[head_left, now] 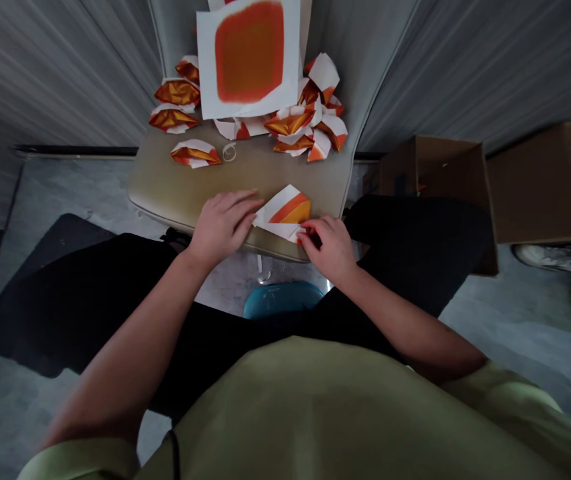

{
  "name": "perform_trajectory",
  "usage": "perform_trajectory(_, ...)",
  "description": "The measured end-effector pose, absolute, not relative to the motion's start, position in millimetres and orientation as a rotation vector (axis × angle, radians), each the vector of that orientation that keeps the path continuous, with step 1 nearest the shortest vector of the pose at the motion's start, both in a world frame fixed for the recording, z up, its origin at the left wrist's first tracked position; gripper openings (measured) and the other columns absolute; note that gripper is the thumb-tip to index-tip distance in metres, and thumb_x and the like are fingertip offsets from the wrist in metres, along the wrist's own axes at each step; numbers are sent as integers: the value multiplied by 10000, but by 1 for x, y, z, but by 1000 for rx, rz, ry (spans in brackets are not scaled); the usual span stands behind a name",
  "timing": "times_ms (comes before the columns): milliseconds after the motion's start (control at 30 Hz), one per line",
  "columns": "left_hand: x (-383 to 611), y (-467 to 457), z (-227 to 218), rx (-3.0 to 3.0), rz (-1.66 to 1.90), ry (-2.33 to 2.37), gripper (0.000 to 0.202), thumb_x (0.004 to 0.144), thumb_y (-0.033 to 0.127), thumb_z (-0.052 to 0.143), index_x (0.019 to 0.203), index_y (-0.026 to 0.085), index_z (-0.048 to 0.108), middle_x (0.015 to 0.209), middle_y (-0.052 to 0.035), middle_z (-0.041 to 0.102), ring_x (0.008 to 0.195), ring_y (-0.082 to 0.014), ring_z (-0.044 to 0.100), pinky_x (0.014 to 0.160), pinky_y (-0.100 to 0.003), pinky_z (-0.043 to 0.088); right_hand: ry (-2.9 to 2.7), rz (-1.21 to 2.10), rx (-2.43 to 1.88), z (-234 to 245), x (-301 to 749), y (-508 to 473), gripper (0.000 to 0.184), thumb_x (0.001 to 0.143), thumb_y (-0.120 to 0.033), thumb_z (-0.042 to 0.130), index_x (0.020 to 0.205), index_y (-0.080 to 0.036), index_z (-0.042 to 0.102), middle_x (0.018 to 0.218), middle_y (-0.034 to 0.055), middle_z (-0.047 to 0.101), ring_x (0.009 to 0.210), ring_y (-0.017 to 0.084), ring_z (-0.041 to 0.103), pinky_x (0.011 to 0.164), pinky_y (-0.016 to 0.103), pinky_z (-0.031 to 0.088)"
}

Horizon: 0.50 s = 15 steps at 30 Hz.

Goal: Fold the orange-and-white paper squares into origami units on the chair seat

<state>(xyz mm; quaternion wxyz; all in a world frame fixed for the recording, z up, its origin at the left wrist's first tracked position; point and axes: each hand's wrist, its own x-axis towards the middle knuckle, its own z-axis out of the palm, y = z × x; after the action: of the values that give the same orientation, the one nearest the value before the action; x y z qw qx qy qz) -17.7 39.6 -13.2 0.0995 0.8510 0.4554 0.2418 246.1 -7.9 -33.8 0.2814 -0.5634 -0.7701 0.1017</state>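
Grey pleated curtain (485, 67) hangs behind a pale, mottled grey floor (505, 320), with open brown cardboard boxes (435, 173) standing at right. A person in an olive-green shirt (315, 413) and black trousers (115, 313) sits facing a beige padded chair seat (165, 190), and a teal plastic basin (282, 299) shows on the floor just below the seat's near edge. At the far edge of the seat stands a white square sheet with an orange-and-gold gradient panel (249, 57), above a heap of folded white paper pieces with gold-orange foil faces (290, 123). A small loop of clear elastic (229, 153) lies just in front of the heap. At the seat's near edge, a kite-shaped folded white paper with orange and gold stripes (285, 212) lies flat, its long axis running roughly side to side across the person's front. Its narrow white tip points to the person's left and its broad coloured end to the right. The left hand (222, 227) and right hand (326, 248) are apart, with the paper between them. The left hand lies flat, its fingertips (258, 207) on the narrow tip; the right hand's fingers (308, 230) pinch the lower corner, nearer the coloured end.
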Motion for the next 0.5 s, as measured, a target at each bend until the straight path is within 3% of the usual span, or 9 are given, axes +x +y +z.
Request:
perform_trajectory(167,-7,27,-9,2661,418,1243,332,1021,349,525,1270,237,715,1421,-82,667,1297,-323,607,993,-495,504,-2079,129,-1503,-34,249,-8,170,952,-301,645,1029,-214,769,1024,103,701,926,270,617,840,435,522)
perform_trajectory(333,-11,19,-7,2665,433,1264,278,1007,343,564,1173,226,752,1338,-91,712,1199,-306,656,943,-472,522,-2109,147,-1443,-32,261,7,181,976,-268,613,1040,-246,782,1213,100,698,1157,300,599,990,490,507)
perform_trajectory(500,-12,18,-7,2610,450,1274,260,1010,348,552,1081,232,774,1278,-78,735,1148,-296,670,917,-468,525,-2154,180,-1399,-31,269,20,167,969,-262,628,1022,-263,786,1270,78,690,1297,323,538,1049,513,480)
